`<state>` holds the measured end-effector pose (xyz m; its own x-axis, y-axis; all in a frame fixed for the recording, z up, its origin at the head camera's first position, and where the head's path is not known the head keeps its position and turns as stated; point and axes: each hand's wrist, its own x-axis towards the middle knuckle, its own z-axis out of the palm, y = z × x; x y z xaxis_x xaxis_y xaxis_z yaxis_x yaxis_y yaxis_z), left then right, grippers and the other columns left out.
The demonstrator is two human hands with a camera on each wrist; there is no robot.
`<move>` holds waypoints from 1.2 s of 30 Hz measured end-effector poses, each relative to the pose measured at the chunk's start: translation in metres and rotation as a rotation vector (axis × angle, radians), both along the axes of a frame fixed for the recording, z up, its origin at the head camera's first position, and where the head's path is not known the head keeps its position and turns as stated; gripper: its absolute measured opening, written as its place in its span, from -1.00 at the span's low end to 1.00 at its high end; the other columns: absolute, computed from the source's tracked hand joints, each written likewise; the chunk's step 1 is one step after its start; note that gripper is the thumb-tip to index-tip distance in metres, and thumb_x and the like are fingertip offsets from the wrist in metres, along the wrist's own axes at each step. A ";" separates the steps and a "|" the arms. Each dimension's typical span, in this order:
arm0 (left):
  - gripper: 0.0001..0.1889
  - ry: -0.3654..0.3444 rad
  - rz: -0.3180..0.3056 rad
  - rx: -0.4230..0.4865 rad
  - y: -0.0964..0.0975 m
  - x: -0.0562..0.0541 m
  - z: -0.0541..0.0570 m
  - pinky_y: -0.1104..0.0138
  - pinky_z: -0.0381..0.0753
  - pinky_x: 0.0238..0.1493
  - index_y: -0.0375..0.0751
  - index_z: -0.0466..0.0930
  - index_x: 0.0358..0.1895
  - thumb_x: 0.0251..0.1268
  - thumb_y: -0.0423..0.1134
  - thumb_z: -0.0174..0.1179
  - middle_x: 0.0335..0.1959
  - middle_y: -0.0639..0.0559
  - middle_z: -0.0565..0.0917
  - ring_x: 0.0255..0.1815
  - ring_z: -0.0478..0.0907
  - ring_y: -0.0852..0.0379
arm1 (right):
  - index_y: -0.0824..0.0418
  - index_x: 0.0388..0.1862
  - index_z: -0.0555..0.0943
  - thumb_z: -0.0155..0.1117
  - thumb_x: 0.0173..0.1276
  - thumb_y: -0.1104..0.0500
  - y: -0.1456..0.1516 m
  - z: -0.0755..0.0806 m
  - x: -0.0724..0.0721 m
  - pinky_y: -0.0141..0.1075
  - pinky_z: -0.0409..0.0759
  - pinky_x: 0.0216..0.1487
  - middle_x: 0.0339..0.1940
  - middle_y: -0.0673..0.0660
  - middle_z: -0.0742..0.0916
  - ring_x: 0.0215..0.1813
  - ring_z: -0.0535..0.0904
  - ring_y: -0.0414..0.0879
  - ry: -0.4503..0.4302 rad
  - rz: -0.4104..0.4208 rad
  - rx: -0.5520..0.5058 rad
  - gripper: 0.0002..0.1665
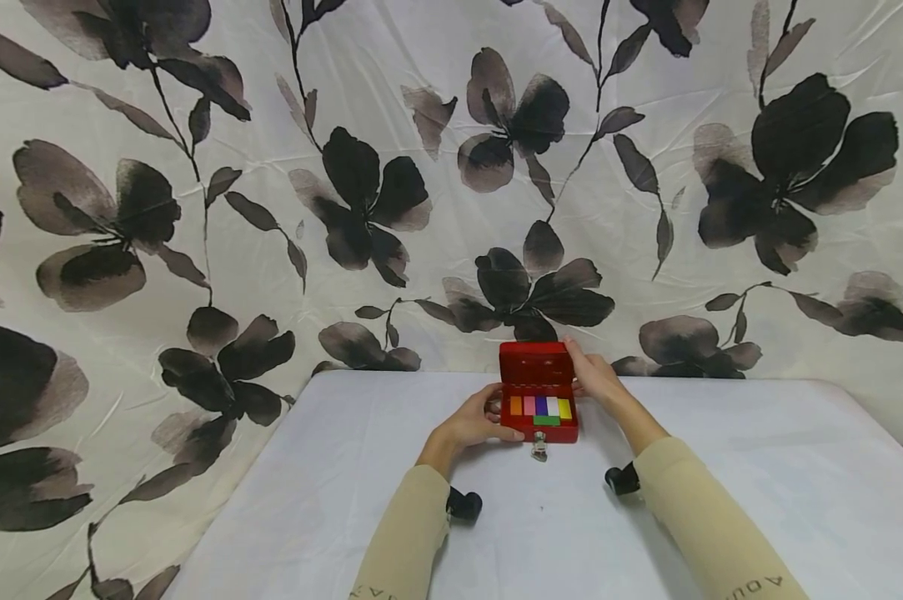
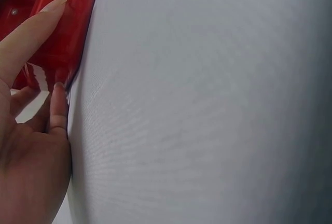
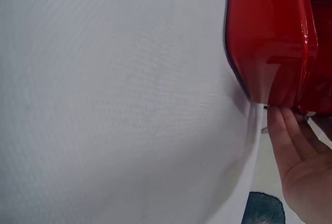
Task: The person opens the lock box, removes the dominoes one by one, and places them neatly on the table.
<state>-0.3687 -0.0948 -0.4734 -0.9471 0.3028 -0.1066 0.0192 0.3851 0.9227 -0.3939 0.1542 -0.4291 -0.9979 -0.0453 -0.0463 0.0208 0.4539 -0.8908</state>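
A small red cash box (image 1: pixel 567 434) stands on the table with its lid (image 1: pixel 537 363) raised. Inside lie several coloured blocks: orange, pink, purple, white and yellow in a row, with a green block (image 1: pixel 546 421) in front. Keys (image 1: pixel 539 451) hang at the front lock. My left hand (image 1: pixel 472 422) holds the box's left front corner, thumb on the front face and fingers against the left side. At the right, my right hand (image 1: pixel 595 379) holds the raised lid's edge, while its lower fingers (image 3: pixel 284 136) touch the box near its rear corner.
The table (image 1: pixel 721 467) is covered by a white cloth, and the box is close to its far edge. Behind hangs a white curtain (image 1: pixel 436 233) with dark flowers. Black wrist devices (image 1: pixel 464 506) stick out from both beige sleeves.
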 end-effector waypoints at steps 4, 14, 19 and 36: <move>-0.03 -0.007 0.005 0.007 0.001 0.001 0.000 0.01 0.56 0.29 -0.04 0.26 0.56 0.05 -0.24 0.59 0.22 -0.02 0.54 0.16 0.44 -0.03 | 0.53 0.34 0.45 -0.48 0.57 -0.47 0.001 -0.005 -0.002 -0.11 0.75 -0.04 0.18 0.52 0.64 -0.09 0.74 0.22 0.039 0.016 -0.045 0.13; 0.00 -0.006 0.019 -0.016 0.004 0.006 0.000 0.07 0.60 0.26 0.02 0.24 0.57 0.02 -0.18 0.61 0.21 0.00 0.54 0.16 0.44 0.00 | 0.60 0.31 0.41 -0.50 0.64 -0.36 0.004 -0.015 -0.001 -0.05 0.76 -0.06 0.08 0.56 0.66 -0.07 0.75 0.27 0.031 0.019 -0.082 0.06; -0.02 0.002 0.013 -0.004 0.003 0.006 0.002 0.05 0.60 0.26 -0.01 0.26 0.56 0.03 -0.22 0.60 0.20 -0.02 0.54 0.15 0.43 -0.02 | 0.59 0.36 0.37 -0.48 0.69 -0.25 0.005 -0.013 -0.002 -0.05 0.75 -0.02 0.13 0.56 0.64 -0.03 0.74 0.25 0.003 0.040 -0.120 -0.07; -0.03 -0.004 0.020 0.001 0.002 0.006 0.003 0.00 0.56 0.29 -0.04 0.25 0.56 0.04 -0.25 0.59 0.26 -0.04 0.53 0.18 0.45 -0.03 | 0.57 0.40 0.29 -0.25 0.73 0.10 0.018 0.000 0.018 0.04 0.68 0.14 0.26 0.55 0.53 0.14 0.64 0.33 0.034 0.183 0.032 -0.42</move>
